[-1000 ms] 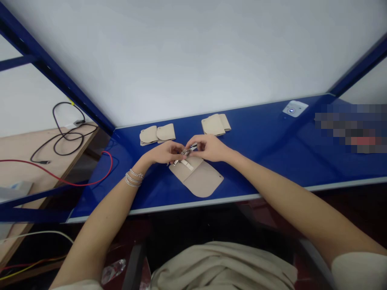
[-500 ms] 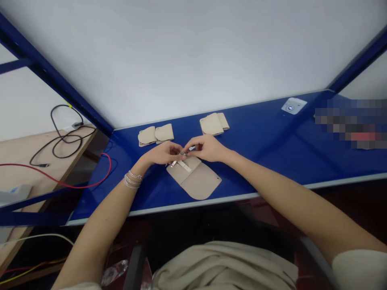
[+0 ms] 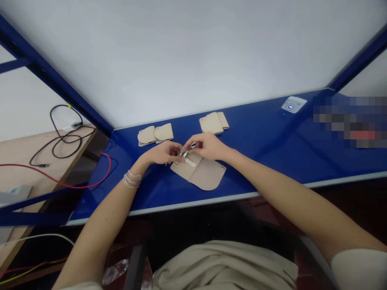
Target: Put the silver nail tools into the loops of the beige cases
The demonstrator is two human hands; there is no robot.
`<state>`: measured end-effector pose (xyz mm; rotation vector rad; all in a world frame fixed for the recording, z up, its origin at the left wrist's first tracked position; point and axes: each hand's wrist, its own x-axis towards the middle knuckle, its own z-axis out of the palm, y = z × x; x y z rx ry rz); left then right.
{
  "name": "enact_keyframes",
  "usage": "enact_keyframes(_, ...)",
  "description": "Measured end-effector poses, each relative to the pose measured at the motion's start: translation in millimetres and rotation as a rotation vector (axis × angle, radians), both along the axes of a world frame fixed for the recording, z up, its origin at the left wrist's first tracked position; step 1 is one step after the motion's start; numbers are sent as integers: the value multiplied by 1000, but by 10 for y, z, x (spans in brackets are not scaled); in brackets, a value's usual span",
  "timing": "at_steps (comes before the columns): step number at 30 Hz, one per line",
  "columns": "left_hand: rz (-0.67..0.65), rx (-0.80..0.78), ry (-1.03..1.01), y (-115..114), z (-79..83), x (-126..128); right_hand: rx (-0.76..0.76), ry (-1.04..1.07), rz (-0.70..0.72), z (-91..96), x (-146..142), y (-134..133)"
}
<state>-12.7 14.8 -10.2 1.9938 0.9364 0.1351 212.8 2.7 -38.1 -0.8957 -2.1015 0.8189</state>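
A metal clasp (image 3: 185,153) is gripped by the fingertips of both the left hand (image 3: 162,153) and the right hand (image 3: 208,146), over the flap of a beige pouch (image 3: 208,174), which is laid flat on a blue table (image 3: 256,157); further pouches (image 3: 155,134) are set beyond, well apart.

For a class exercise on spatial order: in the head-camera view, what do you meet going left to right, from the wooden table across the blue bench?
Black coiled cable → left bare hand → small silver metal fitting → right bare hand → white square plate with a round button
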Motion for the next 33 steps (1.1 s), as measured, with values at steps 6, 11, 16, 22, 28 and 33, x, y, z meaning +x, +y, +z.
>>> enact_keyframes(6,-1,-9,-1,9,-3,-7,-18,-7,-23,44,3,-15)
enact_keyframes(11,2,-26,-1,11,1,1,-18,-9,-28,49,-2,-13)
enact_keyframes(16,4,-34,1,11,-2,-2,3,4,-25,45,10,-1)
enact_keyframes(22,-9,-56,-20,17,-18,-4,23,18,-102,72,83,45)
enact_keyframes(28,-13,-45,-21,12,-4,7,29,22,-124,71,93,56)
enact_keyframes(33,-20,-42,-19,11,10,5,61,19,-226,62,92,70)
